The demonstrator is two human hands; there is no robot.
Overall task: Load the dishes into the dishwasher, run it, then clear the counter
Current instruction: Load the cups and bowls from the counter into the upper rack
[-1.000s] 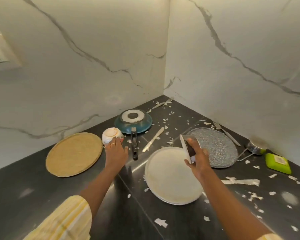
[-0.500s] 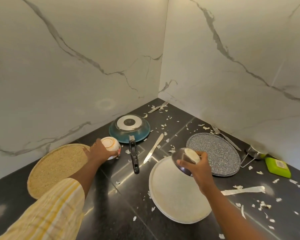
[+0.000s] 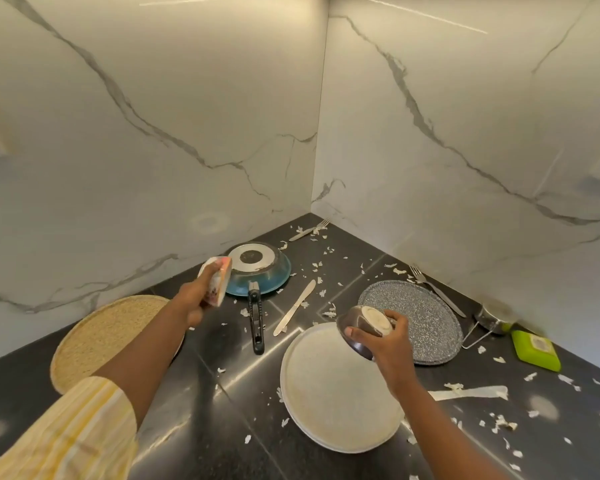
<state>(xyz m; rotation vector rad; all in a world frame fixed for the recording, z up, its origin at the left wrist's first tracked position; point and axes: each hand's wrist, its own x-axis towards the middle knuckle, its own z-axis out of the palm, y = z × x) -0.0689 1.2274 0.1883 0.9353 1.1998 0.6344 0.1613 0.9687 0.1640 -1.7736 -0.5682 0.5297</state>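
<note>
Two bowls held above a littered black counter (image 3: 201,382).
Left hand (image 3: 192,301) grips a tilted white bowl (image 3: 218,282), eleven o'clock from the white plate (image 3: 329,403); right hand (image 3: 387,346) grips a steel bowl (image 3: 359,323) over its one-o'clock rim.

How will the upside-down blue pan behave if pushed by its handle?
Probably rigid and fairly heavy: the blue pan looks metal with a thick base disc. Rim-down on the glossy counter, it should slide, not tip. Pushed at the long handle, it likely pivots.

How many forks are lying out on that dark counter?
2. The far fork lies in the back corner of the counter. The right fork lies along the right wall, just behind the speckled grey plate. Plates could hide more.
</note>
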